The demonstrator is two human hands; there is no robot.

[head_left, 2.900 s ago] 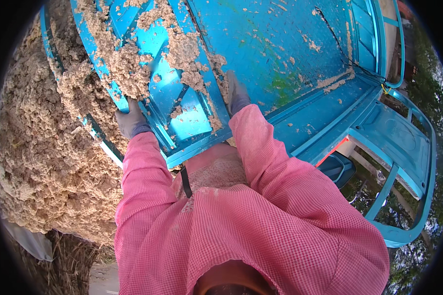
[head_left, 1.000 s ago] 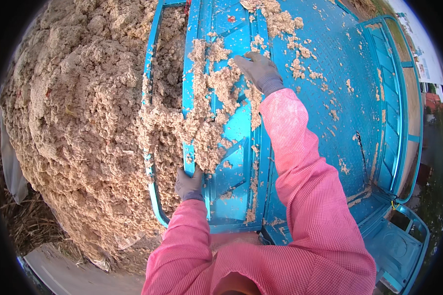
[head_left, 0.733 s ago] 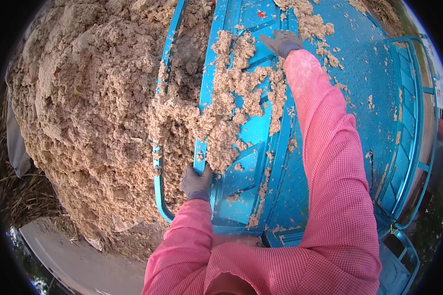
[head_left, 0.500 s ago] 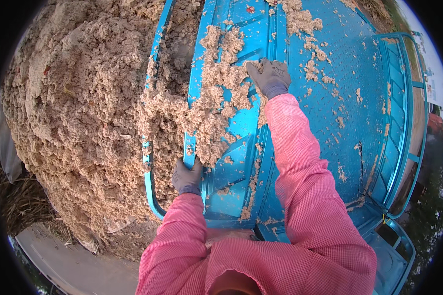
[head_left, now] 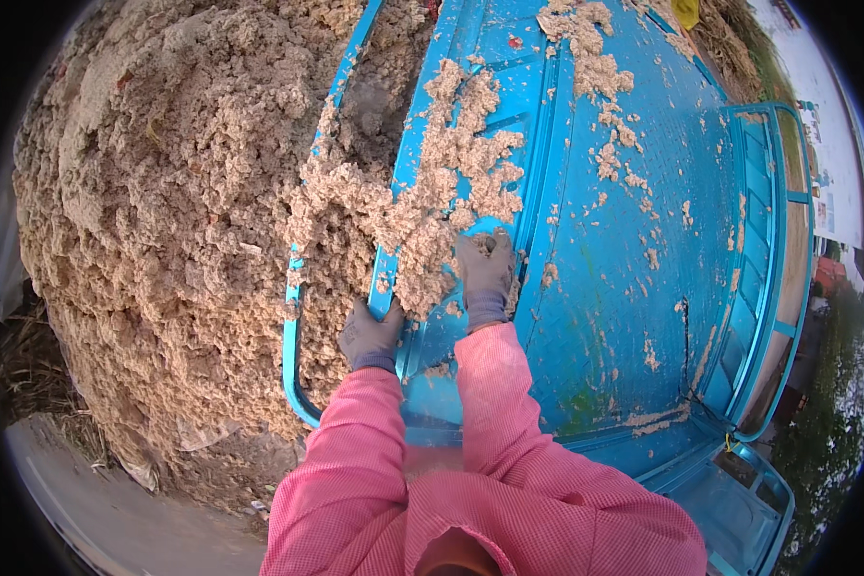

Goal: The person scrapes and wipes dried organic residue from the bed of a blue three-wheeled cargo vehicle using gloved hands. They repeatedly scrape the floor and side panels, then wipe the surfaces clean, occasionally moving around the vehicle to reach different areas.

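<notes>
My left hand, in a grey work glove, is closed round the lower edge of a blue metal side panel. Right of it, my right hand, gloved alike, reaches down onto the same panel beside a pile of damp, crumbly beige material. Its fingers are bent and a little apart, the tips against the panel and the crumbs' edge; no clump shows in its grasp. The crumbly material lies across the panel's ribs and spills over its left edge.
A large heap of the same material rises at left, against a blue tubular rail. At right is a blue cart bed, strewn with crumbs, with a railed end wall. Pavement shows at lower left.
My right hand has drawn back toward me and left, down the panel, nearer my left hand. My left hand keeps its hold. The view has shifted slightly.
</notes>
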